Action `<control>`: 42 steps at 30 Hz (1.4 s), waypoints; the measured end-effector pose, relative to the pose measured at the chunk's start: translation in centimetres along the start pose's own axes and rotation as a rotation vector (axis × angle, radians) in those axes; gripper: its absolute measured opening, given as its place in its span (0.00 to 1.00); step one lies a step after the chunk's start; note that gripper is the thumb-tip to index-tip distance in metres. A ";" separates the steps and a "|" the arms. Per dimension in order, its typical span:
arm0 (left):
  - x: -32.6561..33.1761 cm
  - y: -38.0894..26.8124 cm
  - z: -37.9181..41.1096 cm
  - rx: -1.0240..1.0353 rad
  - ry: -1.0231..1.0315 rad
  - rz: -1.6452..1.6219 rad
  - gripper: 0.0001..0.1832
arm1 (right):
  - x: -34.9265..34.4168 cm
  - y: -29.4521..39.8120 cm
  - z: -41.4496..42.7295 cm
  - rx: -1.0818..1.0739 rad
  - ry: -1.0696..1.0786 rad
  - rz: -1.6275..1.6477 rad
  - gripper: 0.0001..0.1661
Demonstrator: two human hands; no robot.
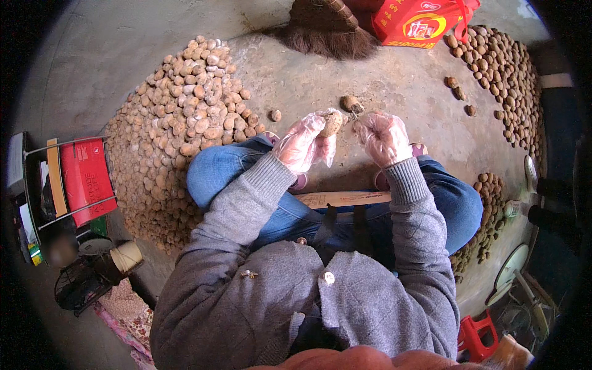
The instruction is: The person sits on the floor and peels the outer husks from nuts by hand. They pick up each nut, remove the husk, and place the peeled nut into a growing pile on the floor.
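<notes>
My left hand (pixel 309 138), in a thin clear plastic glove, grips a pale brown, rounded tuber-like piece (pixel 332 125) between thumb and fingers. To its right is my right hand (pixel 383 138), gloved the same way, its fingers curled inward. Thin root-like strands show at its fingertips; whether it pinches them or a small tool cannot be told. Just beyond both hands, a darker brown lump (pixel 351 104) rests on the concrete floor. One small round piece (pixel 275 115) lies on the floor left of my left hand.
A large heap of pale round pieces (pixel 185 111) is at the left. Browner pieces (pixel 504 78) are heaped at the right, with a smaller heap (pixel 488 199) nearer. A fibre broom (pixel 328 37) and red bag (pixel 416 25) stand at the far side. A red stool (pixel 481 335) is lower right.
</notes>
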State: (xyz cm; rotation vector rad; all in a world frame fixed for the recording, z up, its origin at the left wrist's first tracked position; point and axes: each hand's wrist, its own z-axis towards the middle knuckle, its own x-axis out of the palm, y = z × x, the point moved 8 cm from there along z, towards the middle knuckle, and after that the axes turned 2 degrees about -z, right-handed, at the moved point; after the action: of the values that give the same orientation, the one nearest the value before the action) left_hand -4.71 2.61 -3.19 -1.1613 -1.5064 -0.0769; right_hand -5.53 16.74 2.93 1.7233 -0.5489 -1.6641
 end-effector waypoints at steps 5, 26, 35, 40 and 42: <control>-0.7 -0.3 0.1 0.023 -0.179 0.158 0.22 | 2.9 -1.7 -0.6 0.143 0.129 0.823 0.10; 2.3 1.5 -2.1 0.047 0.117 1.221 0.22 | -24.3 -23.5 -25.0 0.580 0.010 -1.104 0.22; 1.1 -0.3 -1.0 0.161 0.014 1.435 0.21 | -20.3 -28.7 -43.2 1.045 1.298 -1.328 0.17; -3.6 -9.5 2.4 0.394 -0.368 1.469 0.15 | -23.8 -17.5 -18.9 0.535 -0.019 -1.054 0.13; -6.4 -13.1 4.3 0.339 -0.644 1.536 0.15 | -21.3 -9.5 -11.0 0.274 -0.258 -0.764 0.06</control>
State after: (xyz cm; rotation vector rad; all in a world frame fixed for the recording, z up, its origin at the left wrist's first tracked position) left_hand -17.76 -5.14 -2.62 -1.8291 -0.6865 1.6223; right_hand 1.76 40.21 10.73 2.0839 -0.2385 -2.4587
